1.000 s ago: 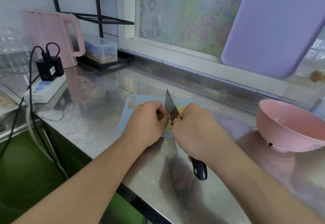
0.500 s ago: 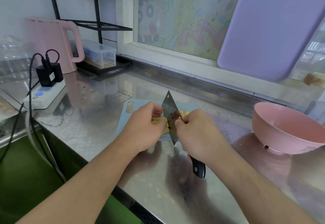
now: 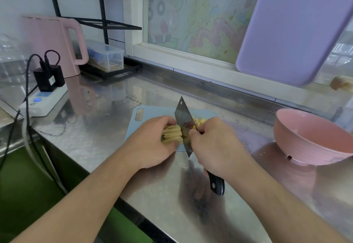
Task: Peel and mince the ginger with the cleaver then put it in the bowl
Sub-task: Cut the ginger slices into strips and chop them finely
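The ginger strips (image 3: 172,135) are clamped by the left hand (image 3: 152,143) at frame centre; the cleaver (image 3: 184,126), gripped by the right hand (image 3: 215,145), should be kept clear of the curled fingers

Kettle: a pink kettle (image 3: 51,44) stands at the back left of the steel table (image 3: 107,128).
Power strip: a white power strip (image 3: 43,100) lies near the kettle, with two black plugs (image 3: 50,77) in it.
Rack: a black wire rack (image 3: 99,23) rises behind, with a clear lidded box (image 3: 106,56) at its foot.
Window: a cartoon picture (image 3: 193,13) covers the pane.
Board: a purple board (image 3: 294,27) leans against the window, upper right.
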The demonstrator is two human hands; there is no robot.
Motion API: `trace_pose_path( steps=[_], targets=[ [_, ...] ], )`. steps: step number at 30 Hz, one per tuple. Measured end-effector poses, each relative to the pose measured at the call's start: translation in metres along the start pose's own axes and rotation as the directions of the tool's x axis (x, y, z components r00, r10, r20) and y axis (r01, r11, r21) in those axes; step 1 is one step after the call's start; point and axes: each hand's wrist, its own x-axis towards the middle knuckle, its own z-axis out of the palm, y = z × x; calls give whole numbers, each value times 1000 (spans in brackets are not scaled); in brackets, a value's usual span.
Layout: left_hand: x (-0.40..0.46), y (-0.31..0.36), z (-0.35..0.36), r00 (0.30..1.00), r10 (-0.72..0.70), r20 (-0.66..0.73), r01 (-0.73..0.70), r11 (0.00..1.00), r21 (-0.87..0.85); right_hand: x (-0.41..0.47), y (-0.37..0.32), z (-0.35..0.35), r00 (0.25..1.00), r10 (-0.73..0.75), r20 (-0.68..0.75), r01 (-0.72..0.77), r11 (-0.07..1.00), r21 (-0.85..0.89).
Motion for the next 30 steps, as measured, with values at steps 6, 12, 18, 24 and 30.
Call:
trace_pose_path(
  steps=[6, 12, 18, 24, 30],
  targets=[
    [0, -4, 3, 1000, 8, -18, -7, 1000, 18, -6, -3, -5, 1000, 10, 13, -10, 1000, 2],
    [2, -10, 6, 991, 6, -132, -19, 995, -98, -10, -9, -23, 1000, 8, -13, -8, 1000, 11],
    [4, -11, 8, 979, 87, -185, -92, 996, -14, -16, -11, -27, 1000, 7, -6, -7, 997, 78],
    [4, -9, 10, 969, 146, -200, -143, 989, 25, -15, -13, -17, 1000, 20, 19, -21, 996, 88],
    [5, -9, 11, 964, 158, -214, -147, 987, 67, -16, -14, -19, 1000, 29, -4, -28, 998, 54]
  ],
)
